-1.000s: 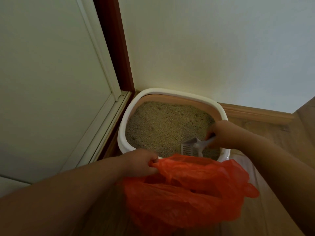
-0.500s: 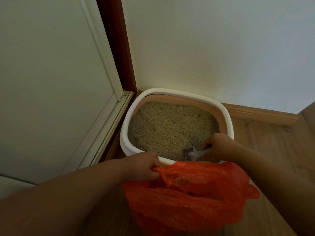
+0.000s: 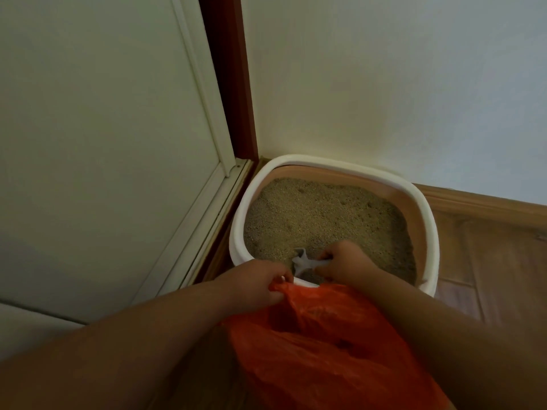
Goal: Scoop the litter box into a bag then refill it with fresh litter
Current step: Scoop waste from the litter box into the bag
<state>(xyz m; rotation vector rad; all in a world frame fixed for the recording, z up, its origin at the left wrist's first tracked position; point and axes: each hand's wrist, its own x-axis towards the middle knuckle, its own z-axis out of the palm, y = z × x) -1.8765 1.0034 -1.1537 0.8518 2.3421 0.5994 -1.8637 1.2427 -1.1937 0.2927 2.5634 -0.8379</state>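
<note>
1. Litter box (image 3: pixel 426 202): in the wall corner, litter still filling it.
2. Bag (image 3: pixel 325 344): orange, just below the near rim; left hand (image 3: pixel 254 282) pinches its mouth edge.
3. Right hand (image 3: pixel 346 261): curled round the scoop (image 3: pixel 302 261), now lower and nearer the bag mouth than before.

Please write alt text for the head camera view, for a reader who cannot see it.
A person's right hand holds a grey litter scoop low in the sandy litter at the near edge of a white-rimmed litter box, while the left hand grips the edge of an orange plastic bag just in front of it. The box sits on a wooden floor in a corner.
</note>
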